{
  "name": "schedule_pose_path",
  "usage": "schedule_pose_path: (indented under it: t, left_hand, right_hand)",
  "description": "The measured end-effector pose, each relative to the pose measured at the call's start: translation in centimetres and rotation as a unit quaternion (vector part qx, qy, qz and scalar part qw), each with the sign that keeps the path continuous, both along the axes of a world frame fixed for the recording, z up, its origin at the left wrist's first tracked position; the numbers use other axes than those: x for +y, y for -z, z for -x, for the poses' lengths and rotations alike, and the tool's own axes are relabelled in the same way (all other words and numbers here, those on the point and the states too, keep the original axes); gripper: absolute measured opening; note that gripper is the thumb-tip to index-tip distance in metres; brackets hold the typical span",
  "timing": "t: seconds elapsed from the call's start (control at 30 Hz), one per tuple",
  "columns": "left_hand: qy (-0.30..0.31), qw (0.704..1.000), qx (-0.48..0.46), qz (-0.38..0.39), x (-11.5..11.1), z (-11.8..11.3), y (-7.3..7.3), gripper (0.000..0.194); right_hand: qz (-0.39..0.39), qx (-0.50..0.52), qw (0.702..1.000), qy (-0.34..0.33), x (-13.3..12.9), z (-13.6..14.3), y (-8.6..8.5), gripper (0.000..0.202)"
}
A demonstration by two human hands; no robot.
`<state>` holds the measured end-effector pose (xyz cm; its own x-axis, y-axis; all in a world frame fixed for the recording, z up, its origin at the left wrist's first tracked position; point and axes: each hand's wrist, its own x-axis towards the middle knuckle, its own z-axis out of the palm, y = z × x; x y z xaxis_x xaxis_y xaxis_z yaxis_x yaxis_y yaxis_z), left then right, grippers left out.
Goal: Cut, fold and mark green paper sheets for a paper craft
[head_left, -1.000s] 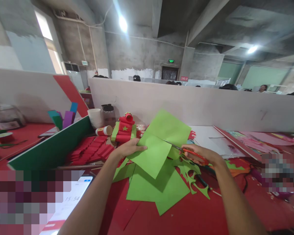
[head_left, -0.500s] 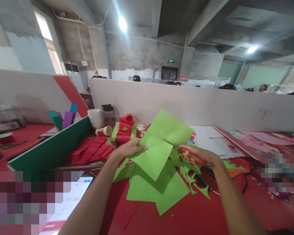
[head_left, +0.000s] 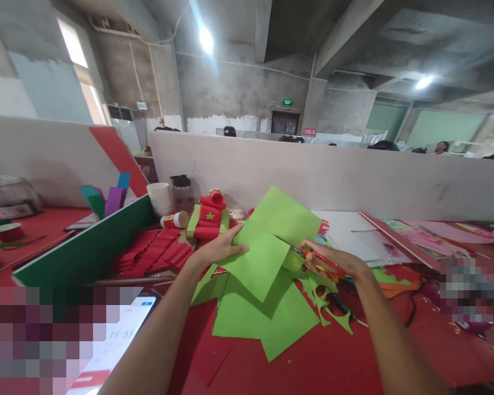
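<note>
The green paper sheet (head_left: 257,263) is pinched by the left hand (head_left: 218,248) above more green sheets (head_left: 242,323) on the red table (head_left: 329,362). The red-handled scissors (head_left: 327,264) are gripped at its cut by the right hand (head_left: 346,259), apart from the left. It seems only partly cut, into two flaps.

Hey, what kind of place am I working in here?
Probably a shared craft workshop or classroom: scissors cutting green paper, folded red paper, and other people's heads beyond the partition.
</note>
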<state>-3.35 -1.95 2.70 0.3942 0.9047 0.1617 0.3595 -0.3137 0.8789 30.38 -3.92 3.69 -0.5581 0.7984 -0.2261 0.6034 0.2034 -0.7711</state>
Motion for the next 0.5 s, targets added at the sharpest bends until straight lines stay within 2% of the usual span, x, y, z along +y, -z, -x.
schedule_pose_path:
  t: [0.13, 0.3, 0.5]
  left_hand:
    - [0.02, 1.0, 0.004, 0.002, 0.29, 0.11, 0.3, 0.078]
    - [0.0, 1.0, 0.019, 0.004, 0.71, 0.36, 0.76, 0.083]
    - [0.031, 0.999, 0.016, 0.015, 0.36, 0.31, 0.36, 0.074]
  right_hand:
    - [0.006, -0.01, 1.0, -0.003, -0.18, -0.01, -0.25, 0.052]
    - [0.003, -0.011, 1.0, -0.013, -0.58, 0.12, -0.73, 0.056]
    - [0.003, -0.009, 1.0, -0.023, -0.57, 0.12, -0.76, 0.058]
